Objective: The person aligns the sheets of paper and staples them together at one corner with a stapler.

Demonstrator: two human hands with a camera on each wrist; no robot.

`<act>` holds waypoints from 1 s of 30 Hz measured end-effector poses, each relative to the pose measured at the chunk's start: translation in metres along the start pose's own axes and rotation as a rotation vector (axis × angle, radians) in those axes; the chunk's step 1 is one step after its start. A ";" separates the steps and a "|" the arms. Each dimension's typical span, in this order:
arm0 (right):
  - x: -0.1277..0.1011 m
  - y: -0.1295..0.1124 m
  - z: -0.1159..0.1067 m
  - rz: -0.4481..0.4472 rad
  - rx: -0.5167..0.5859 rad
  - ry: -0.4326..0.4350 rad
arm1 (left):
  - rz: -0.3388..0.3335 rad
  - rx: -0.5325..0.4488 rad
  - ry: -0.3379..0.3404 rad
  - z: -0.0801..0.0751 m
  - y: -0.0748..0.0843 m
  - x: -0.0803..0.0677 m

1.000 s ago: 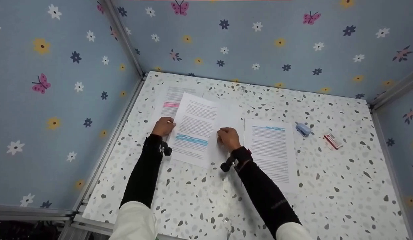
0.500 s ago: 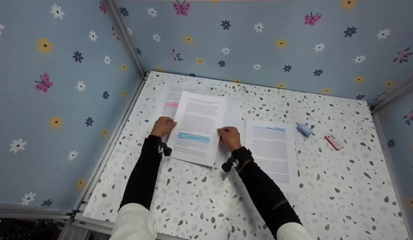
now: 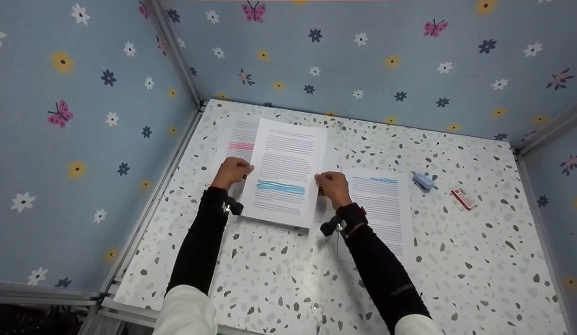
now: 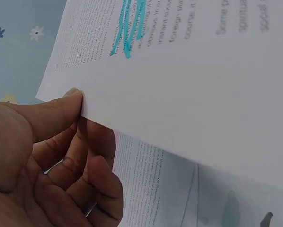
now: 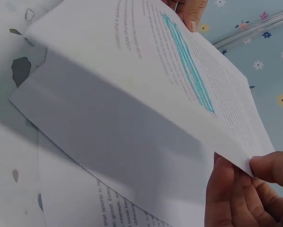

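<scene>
A printed sheet with a blue highlighted band (image 3: 286, 172) is held up off the table between both hands. My left hand (image 3: 232, 171) pinches its left edge, thumb on top (image 4: 51, 116). My right hand (image 3: 332, 186) pinches its right edge, fingers curled under (image 5: 248, 189). The blue marking shows close up in the left wrist view (image 4: 132, 28) and the right wrist view (image 5: 189, 71). Beneath lie a sheet with a pink highlight (image 3: 240, 139) at the left and another printed sheet (image 3: 379, 209) with a blue mark at its top, to the right.
A small light-blue stapler (image 3: 424, 181) and a red-and-white box (image 3: 464, 198) lie on the speckled table (image 3: 456, 270) to the right. Flowered blue walls close in the left, back and right sides.
Both hands have lifted the blue-marked sheet and carried it up and to the right, turning it straighter. The right hand now overlaps the right-hand sheet's left edge.
</scene>
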State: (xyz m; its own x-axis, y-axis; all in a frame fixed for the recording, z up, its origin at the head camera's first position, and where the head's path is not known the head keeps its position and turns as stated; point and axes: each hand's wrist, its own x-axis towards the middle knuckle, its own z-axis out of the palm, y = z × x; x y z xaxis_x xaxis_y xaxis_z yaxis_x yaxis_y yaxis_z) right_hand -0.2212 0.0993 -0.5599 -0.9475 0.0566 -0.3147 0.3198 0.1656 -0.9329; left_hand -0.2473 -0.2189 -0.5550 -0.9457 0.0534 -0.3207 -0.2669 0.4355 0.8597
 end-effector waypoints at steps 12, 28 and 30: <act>-0.003 -0.012 -0.041 -0.028 0.028 0.018 | 0.023 -0.080 -0.034 0.019 0.028 0.001; -0.017 -0.009 -0.116 -0.091 0.014 0.056 | 0.058 -0.133 -0.153 0.068 0.072 -0.003; -0.019 -0.005 -0.124 -0.094 0.013 0.056 | 0.068 -0.130 -0.171 0.075 0.075 -0.002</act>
State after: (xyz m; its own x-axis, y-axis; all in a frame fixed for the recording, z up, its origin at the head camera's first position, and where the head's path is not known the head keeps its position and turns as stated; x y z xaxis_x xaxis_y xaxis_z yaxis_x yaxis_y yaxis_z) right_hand -0.2049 0.2200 -0.5276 -0.9717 0.0964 -0.2156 0.2290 0.1601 -0.9602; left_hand -0.2513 -0.1186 -0.5198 -0.9199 0.2354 -0.3136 -0.2359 0.3065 0.9222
